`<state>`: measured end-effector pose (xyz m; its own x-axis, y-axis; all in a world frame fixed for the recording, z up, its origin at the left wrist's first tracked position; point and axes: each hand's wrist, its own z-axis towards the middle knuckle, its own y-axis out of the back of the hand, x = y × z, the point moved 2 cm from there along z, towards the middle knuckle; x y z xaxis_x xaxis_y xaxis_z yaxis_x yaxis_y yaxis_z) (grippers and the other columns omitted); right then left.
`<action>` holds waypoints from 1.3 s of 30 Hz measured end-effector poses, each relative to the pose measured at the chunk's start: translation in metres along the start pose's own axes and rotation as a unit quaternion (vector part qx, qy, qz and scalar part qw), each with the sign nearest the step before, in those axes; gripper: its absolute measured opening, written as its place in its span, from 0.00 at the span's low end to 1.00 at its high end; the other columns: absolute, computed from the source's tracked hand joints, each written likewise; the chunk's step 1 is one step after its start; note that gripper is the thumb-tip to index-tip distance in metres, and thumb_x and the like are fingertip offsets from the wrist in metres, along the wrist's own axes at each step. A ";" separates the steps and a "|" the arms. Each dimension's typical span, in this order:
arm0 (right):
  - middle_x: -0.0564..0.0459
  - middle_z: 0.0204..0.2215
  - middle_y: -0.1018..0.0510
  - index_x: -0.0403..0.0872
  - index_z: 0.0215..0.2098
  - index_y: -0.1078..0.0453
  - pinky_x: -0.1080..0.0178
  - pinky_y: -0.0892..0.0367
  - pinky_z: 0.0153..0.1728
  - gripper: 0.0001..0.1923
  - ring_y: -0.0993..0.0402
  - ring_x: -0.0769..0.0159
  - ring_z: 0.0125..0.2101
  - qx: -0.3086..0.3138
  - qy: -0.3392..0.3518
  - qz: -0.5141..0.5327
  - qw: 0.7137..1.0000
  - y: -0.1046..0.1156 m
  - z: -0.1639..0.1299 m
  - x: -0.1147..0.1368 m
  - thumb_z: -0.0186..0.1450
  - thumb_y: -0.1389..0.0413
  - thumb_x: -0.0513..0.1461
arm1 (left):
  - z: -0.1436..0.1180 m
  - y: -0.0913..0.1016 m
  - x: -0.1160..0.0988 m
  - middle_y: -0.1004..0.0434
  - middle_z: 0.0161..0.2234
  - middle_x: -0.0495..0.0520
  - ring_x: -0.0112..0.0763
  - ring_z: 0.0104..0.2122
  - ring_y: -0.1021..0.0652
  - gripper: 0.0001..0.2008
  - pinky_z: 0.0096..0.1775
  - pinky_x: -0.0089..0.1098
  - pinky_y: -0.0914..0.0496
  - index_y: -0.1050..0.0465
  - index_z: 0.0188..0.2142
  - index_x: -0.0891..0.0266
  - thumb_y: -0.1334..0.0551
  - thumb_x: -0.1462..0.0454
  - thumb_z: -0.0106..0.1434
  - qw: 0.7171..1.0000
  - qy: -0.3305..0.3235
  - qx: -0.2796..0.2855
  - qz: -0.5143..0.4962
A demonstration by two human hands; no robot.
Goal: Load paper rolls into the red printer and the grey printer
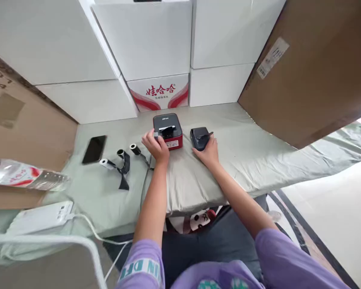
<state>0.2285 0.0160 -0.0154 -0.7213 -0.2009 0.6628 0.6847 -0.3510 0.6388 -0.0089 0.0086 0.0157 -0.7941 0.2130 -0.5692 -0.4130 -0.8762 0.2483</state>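
We judged the work to be partway: three rolls (120, 153) lay on the cloth (198, 176) to the left, their dark tails (126, 163) unwound, while the red box (176, 141) and the black box (197, 145) each had a dark strip (167, 131) on top. Nothing showed us either box as finished, and how much was left we could not tell. The red box stood in the middle, near the white boxes (156, 44), with the black box just to its right. Both forearms (156, 180) reached forward. Our left hand (157, 145) was bent at the red box's near left corner, fingers curled by a small grey piece; whether they gripped it we could not tell. Our right hand (209, 152) was clasped around the black box's near right corner, thumb in front.
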 end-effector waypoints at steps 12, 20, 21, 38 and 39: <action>0.36 0.55 0.31 0.41 0.67 0.46 0.43 0.33 0.60 0.51 0.33 0.43 0.58 -0.006 -0.007 0.054 0.999 0.000 -0.002 -0.004 0.52 0.31 0.47 | -0.029 -0.007 -0.035 0.24 0.37 0.62 0.43 0.39 0.24 0.13 0.47 0.44 0.34 0.29 0.45 0.62 0.47 0.58 0.69 0.982 -0.162 0.089 -0.045; 0.37 0.55 0.30 0.43 0.66 0.44 0.45 0.30 0.57 0.50 0.31 0.45 0.56 -0.013 -0.017 0.067 0.998 0.000 -0.003 -0.003 0.52 0.30 0.49 | -0.048 -0.017 -0.066 0.20 0.29 0.55 0.36 0.31 0.19 0.18 0.37 0.32 0.30 0.24 0.51 0.63 0.50 0.63 0.72 0.923 -0.142 0.357 -0.019; 0.37 0.54 0.30 0.43 0.66 0.43 0.45 0.30 0.57 0.50 0.31 0.45 0.56 -0.014 -0.020 0.069 0.997 0.001 -0.003 -0.003 0.52 0.30 0.50 | -0.049 -0.018 -0.068 0.19 0.30 0.55 0.36 0.32 0.18 0.19 0.37 0.31 0.30 0.25 0.55 0.63 0.49 0.63 0.72 0.915 -0.109 0.388 0.001; 0.37 0.54 0.30 0.43 0.66 0.43 0.43 0.31 0.59 0.49 0.31 0.43 0.57 -0.025 -0.004 0.066 0.997 -0.002 -0.001 -0.009 0.51 0.30 0.47 | -0.054 -0.033 -0.067 0.26 0.63 0.58 0.41 0.57 0.22 0.28 0.53 0.35 0.27 0.40 0.71 0.60 0.48 0.66 0.73 0.858 0.011 0.510 0.051; 0.37 0.54 0.30 0.43 0.66 0.43 0.43 0.31 0.59 0.49 0.31 0.43 0.57 -0.025 -0.004 0.067 0.997 -0.001 -0.001 -0.008 0.51 0.30 0.48 | -0.054 -0.033 -0.067 0.25 0.62 0.58 0.41 0.56 0.22 0.28 0.52 0.35 0.26 0.40 0.71 0.59 0.48 0.65 0.73 0.857 0.008 0.512 0.055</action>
<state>0.2335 0.0169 -0.0223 -0.6221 -0.2419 0.7447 0.7692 -0.3661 0.5237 0.0815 -0.0002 0.0033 -0.8505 0.1396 -0.5071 -0.5177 -0.0511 0.8541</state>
